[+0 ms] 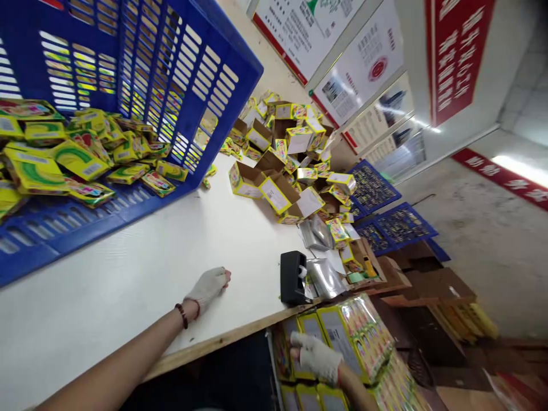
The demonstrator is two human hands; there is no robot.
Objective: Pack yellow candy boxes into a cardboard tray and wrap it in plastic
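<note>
My left hand (208, 287), in a white glove with a bead bracelet at the wrist, rests on the white table (141, 274) with its fingers curled loosely and nothing in them. My right hand (315, 358), also gloved, reaches below the table's edge and lies on a stack of yellow packaged boxes (351, 337) wrapped in clear film, its fingers pressed on the top pack. A black tape dispenser (293, 278) stands near the table edge between the two hands.
A tilted blue plastic crate (141, 68) at the left spills small yellow packets (81, 160). A heap of open yellow cartons (286, 165) lies farther along the table, with silver foil pouches (321, 274). Blue crates (385, 222) and brown cardboard boxes (428, 279) stand on the floor.
</note>
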